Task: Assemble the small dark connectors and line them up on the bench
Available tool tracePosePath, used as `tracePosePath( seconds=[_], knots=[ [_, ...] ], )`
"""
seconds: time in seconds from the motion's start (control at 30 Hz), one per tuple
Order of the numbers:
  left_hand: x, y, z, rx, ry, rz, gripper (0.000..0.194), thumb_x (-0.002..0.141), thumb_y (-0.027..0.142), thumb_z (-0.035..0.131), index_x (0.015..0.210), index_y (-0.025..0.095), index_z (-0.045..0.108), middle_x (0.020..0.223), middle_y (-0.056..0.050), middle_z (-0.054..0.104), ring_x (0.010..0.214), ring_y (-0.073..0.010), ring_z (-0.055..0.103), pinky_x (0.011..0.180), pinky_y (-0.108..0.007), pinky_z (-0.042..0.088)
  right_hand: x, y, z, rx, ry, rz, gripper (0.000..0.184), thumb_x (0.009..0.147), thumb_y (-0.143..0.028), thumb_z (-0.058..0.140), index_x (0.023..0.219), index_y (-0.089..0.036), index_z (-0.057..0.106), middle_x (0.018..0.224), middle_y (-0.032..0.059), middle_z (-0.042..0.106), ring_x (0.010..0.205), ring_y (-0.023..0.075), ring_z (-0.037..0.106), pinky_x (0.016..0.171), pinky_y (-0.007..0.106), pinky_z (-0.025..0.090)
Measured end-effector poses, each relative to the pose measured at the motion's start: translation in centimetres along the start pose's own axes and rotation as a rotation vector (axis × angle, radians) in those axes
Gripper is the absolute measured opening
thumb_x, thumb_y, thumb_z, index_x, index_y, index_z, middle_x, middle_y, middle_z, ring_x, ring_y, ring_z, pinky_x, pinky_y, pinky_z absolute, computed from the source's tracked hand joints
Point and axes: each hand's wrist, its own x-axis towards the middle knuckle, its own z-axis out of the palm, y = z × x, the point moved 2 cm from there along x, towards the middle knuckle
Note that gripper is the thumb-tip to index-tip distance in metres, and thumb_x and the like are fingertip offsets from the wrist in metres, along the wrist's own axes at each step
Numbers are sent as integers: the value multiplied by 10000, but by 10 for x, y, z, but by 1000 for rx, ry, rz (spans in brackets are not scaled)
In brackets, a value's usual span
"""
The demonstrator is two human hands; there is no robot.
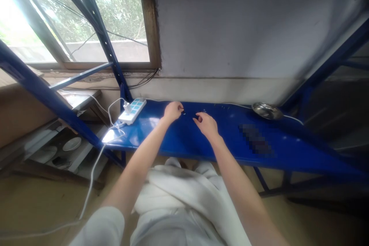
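Observation:
Over the middle of the blue table (178, 144), my left hand (173, 112) is closed, its thumb and fingertips pinched together. What it holds, if anything, is too small to make out. A tiny pale piece (184, 113) shows right by those fingertips. To the right, my right hand (206, 123) has its thumb and forefinger apart, with the other fingers curled and nothing visible between them. Some small light bits (205, 110) lie just beyond it, and several more specks (226, 107) are scattered near the table's back edge. The hands are apart from each other.
A white power strip (133, 111) with a plugged-in cable sits at the table's left end. A shiny metal bowl (267, 111) stands at the back right, near a blurred-out dark object (256, 139). Blue frame posts (99, 27) rise at both sides.

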Motion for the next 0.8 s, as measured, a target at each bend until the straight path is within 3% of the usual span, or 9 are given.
tracePosePath(
  seconds=[0.1, 0.27, 0.8],
  knots=[
    [17, -22, 11, 152, -147, -103, 155, 732, 152, 578, 858, 174, 665, 873, -62, 678, 795, -172, 614, 717, -258, 463, -1, 8, -3, 10, 4, 42, 201, 828, -294, 481, 915, -196, 634, 787, 20, 624, 688, 146, 549, 568, 248, 381],
    [29, -46, 23, 292, -222, -189, 157, 708, 164, 605, 853, 170, 664, 912, -84, 674, 861, -198, 623, 716, -251, 470, -2, 18, -4, 26, -1, 57, 206, 829, -283, 457, 801, -203, 645, 814, 27, 644, 700, 149, 566, 584, 250, 398],
    [32, -70, 27, 358, -217, -235, 214, 740, 190, 583, 942, 183, 649, 992, -92, 658, 932, -206, 611, 757, -251, 475, -4, 38, -3, 78, 30, 109, 216, 810, -292, 450, 777, -199, 641, 811, 35, 655, 708, 160, 583, 603, 264, 425]
  ],
)
